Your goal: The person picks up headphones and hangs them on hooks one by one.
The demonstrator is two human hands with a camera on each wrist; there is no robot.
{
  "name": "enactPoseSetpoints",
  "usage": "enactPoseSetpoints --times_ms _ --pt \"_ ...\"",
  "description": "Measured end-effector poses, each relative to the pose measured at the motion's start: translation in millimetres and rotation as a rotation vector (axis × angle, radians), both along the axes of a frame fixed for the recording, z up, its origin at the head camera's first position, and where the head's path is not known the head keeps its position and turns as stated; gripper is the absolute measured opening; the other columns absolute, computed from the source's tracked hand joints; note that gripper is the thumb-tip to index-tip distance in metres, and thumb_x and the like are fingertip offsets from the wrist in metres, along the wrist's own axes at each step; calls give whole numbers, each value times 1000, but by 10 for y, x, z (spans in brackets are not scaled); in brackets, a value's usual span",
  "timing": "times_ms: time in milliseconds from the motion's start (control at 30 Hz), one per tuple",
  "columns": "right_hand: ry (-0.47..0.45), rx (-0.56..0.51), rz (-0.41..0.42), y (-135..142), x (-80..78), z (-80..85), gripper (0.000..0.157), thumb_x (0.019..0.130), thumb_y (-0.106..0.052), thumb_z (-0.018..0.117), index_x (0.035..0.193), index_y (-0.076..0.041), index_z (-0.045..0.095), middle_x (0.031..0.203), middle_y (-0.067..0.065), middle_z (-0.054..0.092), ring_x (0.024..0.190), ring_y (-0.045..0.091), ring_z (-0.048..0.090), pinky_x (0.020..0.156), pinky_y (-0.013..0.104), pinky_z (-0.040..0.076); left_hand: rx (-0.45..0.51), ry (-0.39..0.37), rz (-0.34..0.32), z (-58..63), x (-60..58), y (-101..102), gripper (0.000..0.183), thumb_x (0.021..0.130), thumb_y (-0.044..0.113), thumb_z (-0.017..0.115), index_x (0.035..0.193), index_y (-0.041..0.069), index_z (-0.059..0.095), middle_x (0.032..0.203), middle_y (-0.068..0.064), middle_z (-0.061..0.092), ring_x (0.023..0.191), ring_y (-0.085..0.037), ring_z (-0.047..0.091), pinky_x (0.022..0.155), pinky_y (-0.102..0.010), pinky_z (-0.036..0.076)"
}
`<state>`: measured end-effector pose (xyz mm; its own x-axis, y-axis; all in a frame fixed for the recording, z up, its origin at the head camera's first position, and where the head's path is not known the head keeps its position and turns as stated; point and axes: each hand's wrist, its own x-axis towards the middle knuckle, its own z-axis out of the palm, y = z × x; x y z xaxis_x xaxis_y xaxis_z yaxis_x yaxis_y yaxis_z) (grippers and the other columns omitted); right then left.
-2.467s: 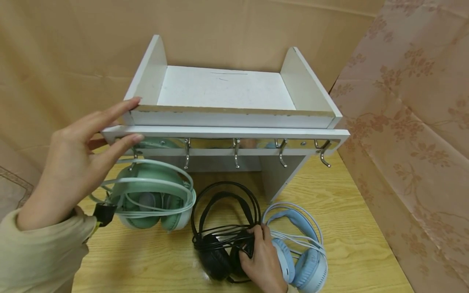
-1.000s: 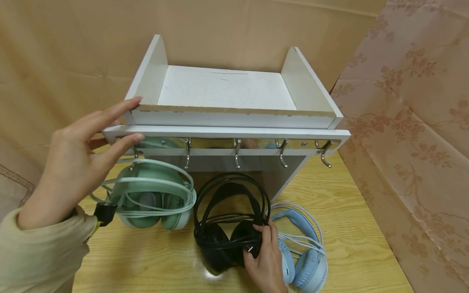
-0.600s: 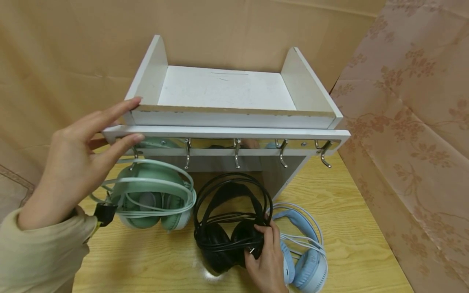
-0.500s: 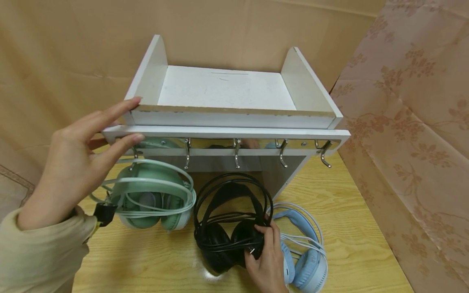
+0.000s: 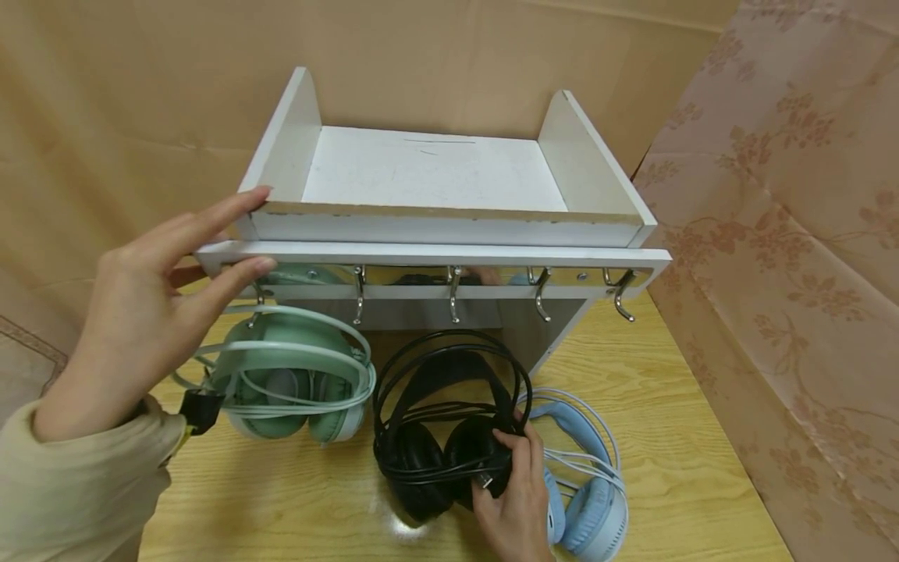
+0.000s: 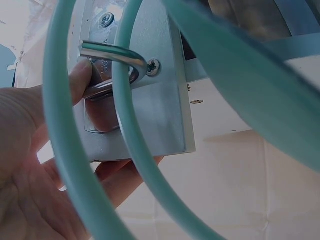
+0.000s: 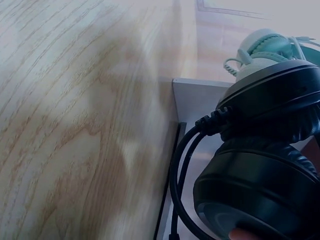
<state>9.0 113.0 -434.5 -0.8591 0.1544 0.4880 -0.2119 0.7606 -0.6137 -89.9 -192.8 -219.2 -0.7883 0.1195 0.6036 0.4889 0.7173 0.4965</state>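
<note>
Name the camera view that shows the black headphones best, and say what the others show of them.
The head view: the black headphones appear nearly whole, with headband and both ear cups in sight. The right wrist view shows the cups and some cord close up, cropped at the edge. The left wrist view shows none of them.

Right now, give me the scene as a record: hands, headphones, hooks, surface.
left hand: left hand grips the left end of the white hook rail, thumb in front
right hand: right hand holds the black headphones at their right ear cup
green headphones: green headphones hang by the band on the leftmost hook
blue headphones: blue headphones lie on the wooden table, right of the black pair
other hooks: four, spaced along the rail
black pair touching table: cannot tell
</note>
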Motion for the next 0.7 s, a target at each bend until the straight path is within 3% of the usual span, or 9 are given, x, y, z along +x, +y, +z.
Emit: enactPoseSetpoints --times_ms 233,467,700 --pt "128 24 24 15 -14 -7 55 57 6 72 109 -5 58 130 17 48 112 35 54 89 17 48 10 -6 2 7 5 8 63 77 7 74 130 34 52 107 -9 66 90 18 52 76 5 43" --pt "78 -3 16 31 0 10 46 64 -1 72 108 -3 57 131 20 47 116 34 51 100 0 28 1 -4 -2 1 -6 1 62 78 9 73 130 34 52 110 -7 66 91 17 52 76 5 43" --pt "133 -10 3 52 -9 58 48 62 1 73 108 -2 57 132 23 46 115 39 50 101 -1 27 5 -14 -9 -1 -10 -7 62 78 10 73 131 35 51 114 -5 65 92 15 54 76 4 44"
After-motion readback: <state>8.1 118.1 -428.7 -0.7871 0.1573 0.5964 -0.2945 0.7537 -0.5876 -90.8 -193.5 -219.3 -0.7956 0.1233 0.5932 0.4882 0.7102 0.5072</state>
